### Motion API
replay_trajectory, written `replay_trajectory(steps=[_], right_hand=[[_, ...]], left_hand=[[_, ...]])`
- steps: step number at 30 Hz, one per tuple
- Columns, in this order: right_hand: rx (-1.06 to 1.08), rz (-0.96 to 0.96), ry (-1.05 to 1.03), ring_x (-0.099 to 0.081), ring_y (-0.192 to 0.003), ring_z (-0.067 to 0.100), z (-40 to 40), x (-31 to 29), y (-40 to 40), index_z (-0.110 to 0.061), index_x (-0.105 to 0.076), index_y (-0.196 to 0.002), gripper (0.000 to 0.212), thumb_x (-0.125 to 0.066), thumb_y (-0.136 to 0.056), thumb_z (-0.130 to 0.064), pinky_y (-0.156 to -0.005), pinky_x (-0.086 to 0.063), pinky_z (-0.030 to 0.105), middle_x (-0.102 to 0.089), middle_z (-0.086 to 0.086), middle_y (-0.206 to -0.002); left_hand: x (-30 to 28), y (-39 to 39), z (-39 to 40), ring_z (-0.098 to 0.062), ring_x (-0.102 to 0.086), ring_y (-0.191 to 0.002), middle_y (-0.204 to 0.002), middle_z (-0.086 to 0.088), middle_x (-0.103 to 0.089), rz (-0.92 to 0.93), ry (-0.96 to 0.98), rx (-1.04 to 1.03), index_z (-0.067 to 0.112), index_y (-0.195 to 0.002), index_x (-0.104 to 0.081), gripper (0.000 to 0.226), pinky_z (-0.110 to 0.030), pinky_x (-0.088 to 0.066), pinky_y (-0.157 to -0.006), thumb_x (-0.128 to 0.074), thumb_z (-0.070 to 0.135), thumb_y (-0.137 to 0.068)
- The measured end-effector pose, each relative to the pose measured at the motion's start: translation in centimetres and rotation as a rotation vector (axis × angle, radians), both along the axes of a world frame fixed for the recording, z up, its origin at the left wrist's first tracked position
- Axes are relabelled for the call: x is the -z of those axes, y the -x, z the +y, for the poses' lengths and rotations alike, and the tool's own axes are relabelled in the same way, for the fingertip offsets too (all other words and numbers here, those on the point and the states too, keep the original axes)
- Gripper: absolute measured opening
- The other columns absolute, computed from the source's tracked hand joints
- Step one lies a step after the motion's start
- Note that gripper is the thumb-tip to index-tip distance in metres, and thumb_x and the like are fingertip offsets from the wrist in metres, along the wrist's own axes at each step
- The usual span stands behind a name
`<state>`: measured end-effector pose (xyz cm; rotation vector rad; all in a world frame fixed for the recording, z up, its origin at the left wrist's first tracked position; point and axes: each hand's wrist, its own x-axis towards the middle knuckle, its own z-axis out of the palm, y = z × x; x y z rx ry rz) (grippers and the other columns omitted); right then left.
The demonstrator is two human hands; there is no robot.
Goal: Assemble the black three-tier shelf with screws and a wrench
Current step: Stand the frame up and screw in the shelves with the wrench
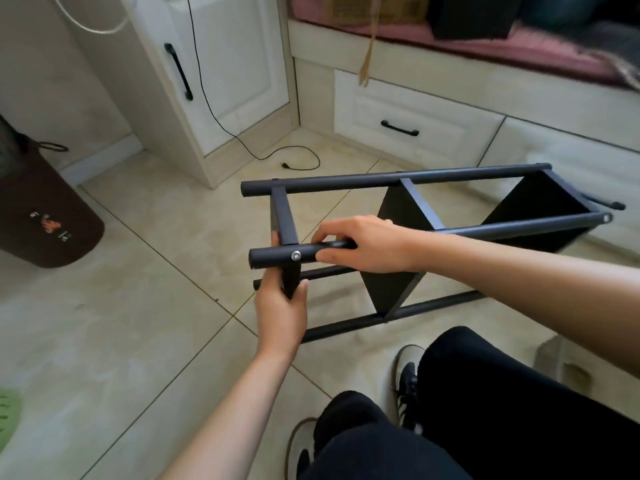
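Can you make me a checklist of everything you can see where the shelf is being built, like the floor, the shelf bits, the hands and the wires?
Surface: beige tiled floor; the work is done on it.
Job's things: black shelf lies on its side, three panels between four poles; silver screw sits in the near pole. No wrench seen.
Clutter: brown bag at left; green item at the lower left edge.
Grippers: left hand grips the end panel; right hand grips the near pole beside the screw.
Cables: black cord trails down the cabinet onto the floor, plug loose.
Surroundings: white cabinet, drawer under a cushioned bench.
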<state>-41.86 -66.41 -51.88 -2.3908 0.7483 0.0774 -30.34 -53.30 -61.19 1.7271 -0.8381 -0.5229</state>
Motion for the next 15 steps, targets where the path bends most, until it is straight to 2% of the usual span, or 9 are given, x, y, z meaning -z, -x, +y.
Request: replay_trajectory(steps=[1, 3, 5, 6, 8, 12, 15], right_hand=[[0.014, -0.038, -0.014, -0.054, -0.082, 0.006, -0.2, -0.5, -0.1, -0.040, -0.057, -0.107, 0.014, -0.052, -0.097, -0.048, -0.087, -0.047, 0.045, -0.058, -0.015, -0.084], [0.035, -0.107, -0.027, -0.057, -0.081, 0.005, 0.1, -2.5, 0.4, -0.036, -0.060, -0.112, 0.019, -0.053, -0.097, -0.045, -0.080, -0.050, 0.033, -0.062, -0.012, -0.084], [0.042, -0.169, -0.030, -0.060, -0.079, 0.003, 0.3, -4.5, 0.4, -0.035, -0.059, -0.114, 0.019, -0.055, -0.097, -0.043, -0.071, -0.047, 0.020, -0.065, -0.010, -0.083], [0.044, -0.193, -0.032, -0.061, -0.078, 0.000, 0.5, -5.6, 0.6, -0.036, -0.058, -0.113, 0.018, -0.056, -0.097, -0.042, -0.068, -0.044, 0.015, -0.065, -0.010, -0.082], [0.056, -0.249, -0.044, -0.061, -0.076, -0.007, 0.7, -7.9, 1.0, -0.037, -0.057, -0.112, 0.017, -0.060, -0.095, -0.037, -0.064, -0.043, 0.008, -0.065, -0.012, -0.080], [0.142, -0.392, -0.093, -0.064, -0.078, -0.007, 1.2, -11.9, 2.6, -0.039, -0.056, -0.111, 0.025, -0.068, -0.091, -0.028, -0.067, -0.042, 0.008, -0.070, -0.012, -0.083], [0.221, -0.531, -0.151, -0.067, -0.083, -0.001, 1.4, -14.0, 4.5, -0.039, -0.059, -0.111, 0.027, -0.070, -0.090, -0.026, -0.080, -0.051, 0.020, -0.073, -0.010, -0.089]], left_hand=[[-0.8, -0.2, -0.3, 0.009, -0.045, -0.120, -0.122, 0.035, -0.048, -0.036, 0.015, 0.005, 0.056, -0.124, -0.039, 0.073, -0.019, -0.038, -0.101, -0.065, -0.005, -0.091], [-3.3, -0.2, 0.0, 0.003, -0.048, -0.127, -0.127, 0.032, -0.050, -0.069, 0.057, 0.029, 0.048, -0.132, -0.044, 0.067, -0.026, -0.041, -0.108, -0.065, -0.002, -0.093], [-5.5, -0.6, 0.3, -0.011, -0.054, -0.127, -0.131, 0.016, -0.061, -0.120, 0.089, 0.032, 0.026, -0.139, -0.054, 0.053, -0.036, -0.044, -0.109, -0.065, 0.002, -0.093], [-6.8, -0.8, 0.5, -0.014, -0.056, -0.125, -0.131, 0.007, -0.064, -0.156, 0.118, 0.024, 0.020, -0.141, -0.054, 0.052, -0.037, -0.045, -0.108, -0.066, 0.003, -0.093], [-9.3, -0.9, 0.6, -0.015, -0.058, -0.122, -0.131, 0.001, -0.066, -0.221, 0.189, 0.006, 0.017, -0.143, -0.055, 0.052, -0.034, -0.045, -0.105, -0.066, 0.005, -0.094], [-14.8, -0.5, 0.3, -0.010, -0.055, -0.129, -0.137, 0.005, -0.062, -0.314, 0.276, 0.036, 0.022, -0.146, -0.053, 0.054, -0.033, -0.041, -0.111, -0.065, 0.008, -0.096], [-18.8, 0.4, -0.1, -0.010, -0.052, -0.135, -0.142, 0.006, -0.059, -0.417, 0.348, 0.093, 0.021, -0.146, -0.051, 0.056, -0.035, -0.040, -0.115, -0.065, 0.005, -0.095]])
